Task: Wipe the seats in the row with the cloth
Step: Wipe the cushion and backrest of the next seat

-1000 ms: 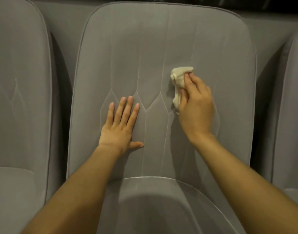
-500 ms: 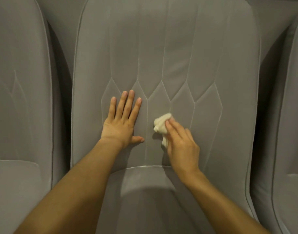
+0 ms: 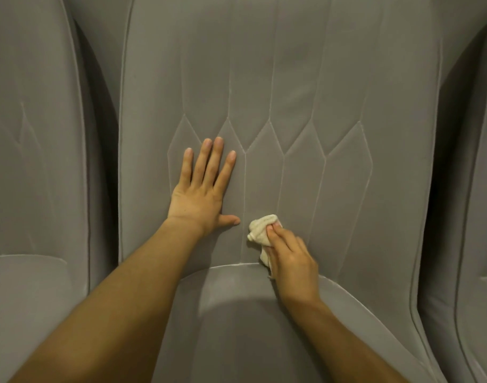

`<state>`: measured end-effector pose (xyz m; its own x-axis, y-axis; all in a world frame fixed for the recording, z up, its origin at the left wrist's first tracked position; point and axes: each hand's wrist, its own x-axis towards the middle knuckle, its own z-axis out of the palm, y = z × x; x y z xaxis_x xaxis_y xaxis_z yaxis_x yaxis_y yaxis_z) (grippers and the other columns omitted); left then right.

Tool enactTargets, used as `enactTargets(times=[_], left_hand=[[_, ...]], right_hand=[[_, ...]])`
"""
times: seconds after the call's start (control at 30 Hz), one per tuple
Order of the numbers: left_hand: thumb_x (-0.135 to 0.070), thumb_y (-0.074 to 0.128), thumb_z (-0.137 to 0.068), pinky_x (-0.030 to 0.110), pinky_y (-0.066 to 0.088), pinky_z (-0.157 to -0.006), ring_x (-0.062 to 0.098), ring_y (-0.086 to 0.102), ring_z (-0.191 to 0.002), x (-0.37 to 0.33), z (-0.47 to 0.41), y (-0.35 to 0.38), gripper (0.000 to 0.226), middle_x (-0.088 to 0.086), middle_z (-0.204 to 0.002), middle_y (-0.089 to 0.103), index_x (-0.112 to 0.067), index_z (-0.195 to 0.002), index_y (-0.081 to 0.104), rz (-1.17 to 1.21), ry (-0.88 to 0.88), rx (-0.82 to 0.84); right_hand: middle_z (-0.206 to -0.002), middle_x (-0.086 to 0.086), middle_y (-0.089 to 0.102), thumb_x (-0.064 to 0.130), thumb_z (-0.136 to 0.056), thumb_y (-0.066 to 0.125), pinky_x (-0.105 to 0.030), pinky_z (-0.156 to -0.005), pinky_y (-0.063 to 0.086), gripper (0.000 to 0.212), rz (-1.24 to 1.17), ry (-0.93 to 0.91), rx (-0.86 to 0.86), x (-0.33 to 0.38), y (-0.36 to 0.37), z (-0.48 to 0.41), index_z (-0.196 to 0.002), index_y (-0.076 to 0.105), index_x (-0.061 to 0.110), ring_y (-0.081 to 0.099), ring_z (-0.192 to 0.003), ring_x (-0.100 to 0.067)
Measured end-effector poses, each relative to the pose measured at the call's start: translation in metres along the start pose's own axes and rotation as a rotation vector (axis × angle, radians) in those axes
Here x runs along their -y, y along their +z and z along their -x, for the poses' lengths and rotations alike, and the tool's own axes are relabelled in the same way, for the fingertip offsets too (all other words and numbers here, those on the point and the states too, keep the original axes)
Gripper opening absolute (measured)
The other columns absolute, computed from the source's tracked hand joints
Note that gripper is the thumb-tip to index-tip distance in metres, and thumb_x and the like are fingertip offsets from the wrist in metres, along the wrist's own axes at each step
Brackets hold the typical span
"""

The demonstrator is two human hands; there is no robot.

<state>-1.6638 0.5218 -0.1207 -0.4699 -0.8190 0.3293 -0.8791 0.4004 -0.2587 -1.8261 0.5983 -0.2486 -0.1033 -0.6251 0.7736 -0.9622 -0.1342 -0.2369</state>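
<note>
Two bare forearms rise from the bottom of the frame over the grey seat cushion point(image 3: 236, 327) of the middle seat. Just above the cushion's curved pale seam, lower centre, the right hand point(image 3: 292, 261) holds the cloth point(image 3: 260, 229), fingers curled over it and pressing it against the backrest point(image 3: 292, 78). The cloth is small, cream-white and bunched into a crumpled wad that pokes out left of the fingertips. Just left of it, apart from it, the left hand point(image 3: 200, 194) lies flat on the backrest, fingers straight, thumb out. The backrest is grey, stitched in tall pointed panels. The left seat point(image 3: 29, 134) and right seat point(image 3: 485, 189) flank it at the frame edges.
</note>
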Motion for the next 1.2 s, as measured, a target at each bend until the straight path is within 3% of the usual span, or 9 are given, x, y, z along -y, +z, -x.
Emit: enactTargets(times=[0.17,0.23,0.37,0.57,0.77,0.83,0.9,1.03,1.2], left_hand=[[-0.079,0.043,-0.078,0.047,-0.043,-0.091,0.029,-0.065,-0.106,0.001,-0.001,0.005,0.129,0.016,-0.119,-0.065,-0.011,-0.116,-0.059,0.033,0.006,-0.052],[-0.081,0.044,-0.074,0.047,-0.041,-0.095,0.03,-0.06,-0.114,0.003,0.0,0.007,0.131,0.016,-0.126,-0.062,-0.011,-0.122,-0.055,0.047,0.031,-0.109],[-0.083,0.046,-0.069,0.047,-0.04,-0.097,0.034,-0.049,-0.127,0.003,0.002,0.002,0.135,0.012,-0.135,-0.054,-0.011,-0.127,-0.052,0.025,0.062,-0.104],[-0.083,0.048,-0.07,0.045,-0.043,-0.091,0.029,-0.062,-0.109,0.001,0.004,-0.007,0.136,0.013,-0.12,-0.065,-0.012,-0.118,-0.058,0.055,0.052,0.019],[-0.07,0.071,-0.063,0.046,-0.034,-0.103,0.023,-0.042,-0.134,-0.013,0.005,-0.016,0.143,0.012,-0.147,-0.035,-0.016,-0.143,-0.034,0.153,0.137,-0.123],[-0.07,0.069,-0.066,0.047,-0.033,-0.102,0.023,-0.045,-0.132,-0.029,-0.003,-0.017,0.141,0.008,-0.142,-0.043,-0.019,-0.139,-0.04,0.132,0.189,-0.098],[-0.073,0.064,-0.068,0.047,-0.037,-0.096,0.025,-0.053,-0.121,-0.042,-0.012,-0.016,0.139,0.005,-0.13,-0.057,-0.019,-0.128,-0.049,0.158,0.18,-0.044],[-0.077,0.058,-0.07,0.05,-0.04,-0.089,0.028,-0.06,-0.108,-0.05,-0.023,-0.011,0.139,0.007,-0.116,-0.067,-0.019,-0.112,-0.06,0.136,0.117,0.027],[-0.077,0.059,-0.07,0.051,-0.039,-0.089,0.028,-0.061,-0.105,-0.046,-0.024,-0.015,0.14,0.008,-0.109,-0.07,-0.019,-0.105,-0.065,0.114,0.106,0.087]], right_hand=[[-0.119,-0.008,0.064,0.008,-0.082,0.065,-0.029,-0.075,0.049,0.039,-0.106,-0.06,-0.304,0.009,-0.037,-0.059,-0.121,0.061,0.005,0.06,-0.084,-0.026],[-0.116,-0.009,0.065,0.011,-0.084,0.063,-0.028,-0.073,0.051,0.036,-0.064,-0.037,-0.36,0.009,-0.035,-0.08,-0.119,0.063,0.004,0.06,-0.082,-0.026],[-0.114,-0.01,0.065,-0.009,-0.057,0.083,-0.03,-0.057,0.054,0.065,0.015,-0.048,-0.158,0.0,0.0,-0.032,-0.118,0.063,0.002,0.06,-0.072,-0.031],[-0.103,0.002,0.068,0.004,-0.045,0.091,-0.019,-0.047,0.048,0.064,0.076,-0.04,0.045,0.002,-0.006,-0.001,-0.105,0.071,0.013,0.06,-0.067,-0.019],[-0.119,-0.015,0.062,0.002,-0.076,0.067,-0.036,-0.075,0.052,0.041,-0.05,-0.037,-0.354,0.012,-0.092,-0.087,-0.117,0.064,0.002,0.063,-0.094,-0.034],[-0.123,-0.014,0.059,0.005,-0.082,0.064,-0.034,-0.082,0.049,0.04,-0.007,0.022,-0.411,0.006,-0.111,-0.123,-0.121,0.061,0.003,0.06,-0.104,-0.032],[-0.121,-0.013,0.06,0.007,-0.083,0.065,-0.035,-0.073,0.049,0.042,0.07,0.044,-0.37,-0.006,-0.112,-0.134,-0.125,0.058,0.005,0.059,-0.1,-0.032],[-0.097,-0.016,0.068,-0.002,-0.066,0.08,-0.026,-0.046,0.038,0.061,0.218,-0.031,-0.209,-0.024,-0.075,-0.072,-0.123,0.06,0.007,0.057,-0.063,-0.031],[-0.115,0.005,0.067,0.007,-0.045,0.091,-0.027,-0.035,0.044,0.078,0.264,-0.021,0.084,-0.031,-0.034,0.017,-0.118,0.065,0.018,0.056,-0.058,-0.021]])
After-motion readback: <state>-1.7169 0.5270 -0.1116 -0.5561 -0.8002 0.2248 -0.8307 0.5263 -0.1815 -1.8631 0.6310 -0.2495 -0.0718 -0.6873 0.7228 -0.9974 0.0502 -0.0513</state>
